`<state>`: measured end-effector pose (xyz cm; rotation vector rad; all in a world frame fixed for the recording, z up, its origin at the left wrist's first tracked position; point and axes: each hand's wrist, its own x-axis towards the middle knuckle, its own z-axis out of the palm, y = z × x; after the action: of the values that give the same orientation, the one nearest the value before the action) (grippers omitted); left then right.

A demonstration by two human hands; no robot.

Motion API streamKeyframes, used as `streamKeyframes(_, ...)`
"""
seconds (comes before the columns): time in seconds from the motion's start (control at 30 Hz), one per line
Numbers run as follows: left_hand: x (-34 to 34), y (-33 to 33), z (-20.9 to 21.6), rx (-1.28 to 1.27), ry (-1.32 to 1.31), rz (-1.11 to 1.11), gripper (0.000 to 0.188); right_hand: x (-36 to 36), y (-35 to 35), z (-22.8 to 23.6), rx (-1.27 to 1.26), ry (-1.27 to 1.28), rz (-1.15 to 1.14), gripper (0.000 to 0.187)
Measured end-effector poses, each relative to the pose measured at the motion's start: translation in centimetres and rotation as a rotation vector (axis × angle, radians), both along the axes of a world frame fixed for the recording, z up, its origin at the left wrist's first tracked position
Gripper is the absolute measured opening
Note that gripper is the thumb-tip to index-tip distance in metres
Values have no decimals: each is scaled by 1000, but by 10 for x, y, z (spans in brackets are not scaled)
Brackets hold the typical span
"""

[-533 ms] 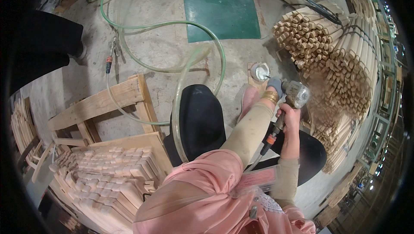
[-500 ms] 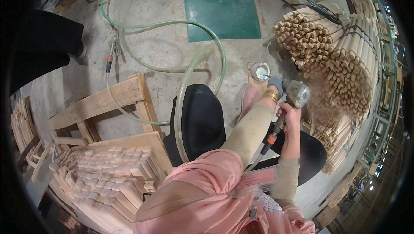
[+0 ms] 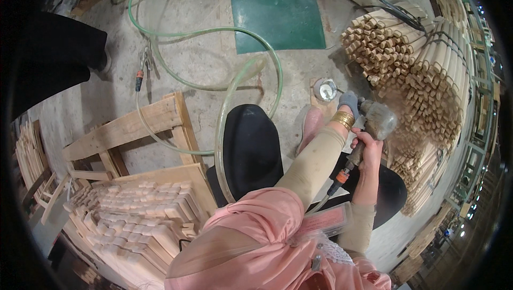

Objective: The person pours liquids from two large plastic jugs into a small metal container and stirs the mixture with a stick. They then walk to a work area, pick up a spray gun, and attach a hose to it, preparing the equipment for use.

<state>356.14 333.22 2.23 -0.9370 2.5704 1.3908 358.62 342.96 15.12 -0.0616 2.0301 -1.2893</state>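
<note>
My right hand [image 3: 368,150] is wrapped round the handle of a pistol-grip air tool [image 3: 380,118]. The tool has a worn, pale, bulky head, and an orange-and-black coupling joins its handle to a hose. Just left of the head is my left hand [image 3: 349,101] in a grey-blue glove, gold bangles at its wrist. Its fingers look curled, and a thin dark tip sticks out toward an open can [image 3: 325,90]; what they grip is mostly hidden. Pale stuff shows inside the can, which stands on a small piece of board beyond my pink shoe [image 3: 312,124].
Strapped bundles of wooden sticks [image 3: 411,71] stand close on the right. Stacked shaped wood pieces [image 3: 133,210] and a wooden frame [image 3: 125,124] lie at left. A green hose [image 3: 277,71] loops across the floor near a green sheet [image 3: 278,17]. Another person's dark-clad legs [image 3: 64,49] show far left.
Both hands have shifted slightly right with the air tool, whose head now points further right. The thin dark tip at my left hand has come out of the can.
</note>
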Motion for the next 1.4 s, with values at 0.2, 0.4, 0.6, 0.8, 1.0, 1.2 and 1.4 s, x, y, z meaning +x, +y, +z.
streamKeyframes(0.2, 2, -6, 8, 155, 56, 198, 18, 4, 0, 10, -29, 34, 36, 21)
streamKeyframes(0.4, -10, 9, -23, 296, 275, 350, 21, 7, -11, 15, -98, 46, -20, 20)
streamKeyframes(0.6, 25, -36, -63, 374, 391, 537, 12, 37, -42, 6, -143, -72, 155, 23)
streamKeyframes(0.8, 38, -38, 2, 97, 181, 390, 19, 18, -34, -5, -123, -14, 110, 19)
streamKeyframes(1.0, 61, -63, 19, 367, 286, 490, 26, 17, -52, -8, -188, -128, 112, 19)
streamKeyframes(1.2, 65, -66, 38, 208, 182, 474, 31, 19, -54, -12, -183, -116, 111, 14)
streamKeyframes(1.4, 70, -67, 23, 107, 162, 522, 26, 25, -58, -15, -166, -115, 157, 16)
